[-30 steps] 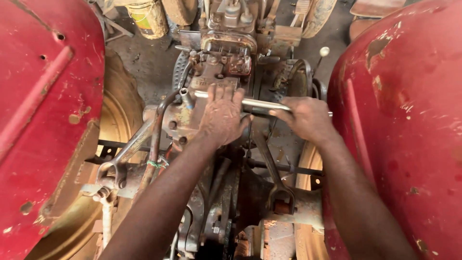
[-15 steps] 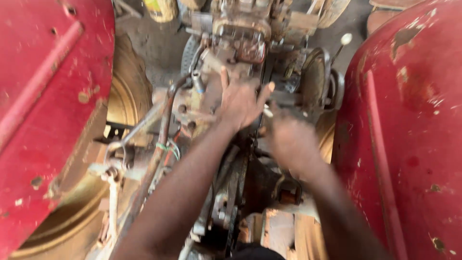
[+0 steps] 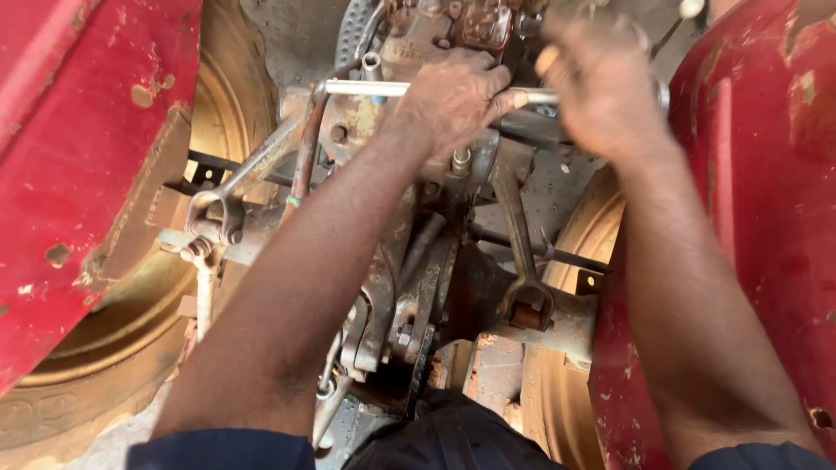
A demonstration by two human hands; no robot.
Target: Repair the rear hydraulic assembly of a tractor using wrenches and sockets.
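Observation:
My left hand (image 3: 453, 97) lies over a long shiny metal bar (image 3: 366, 88) that runs across the top of a greasy tractor housing (image 3: 409, 52). Its fingers curl around the bar near the middle. My right hand (image 3: 601, 78) is blurred and closed around the same bar's right end. The bar's left end sticks out bare past my left hand. Below the hands sit rusty lift arms and linkages (image 3: 518, 235).
Red fenders stand on both sides, the left fender (image 3: 78, 148) and the right fender (image 3: 766, 200). Yellowish wheel rims (image 3: 113, 339) show behind them. A clevis-ended rod (image 3: 222, 209) reaches out at the left. My dark-clothed lap is at the bottom edge.
The view has closed in on the housing. Both hands have shifted on the bar, and my right hand has moved up to its right end.

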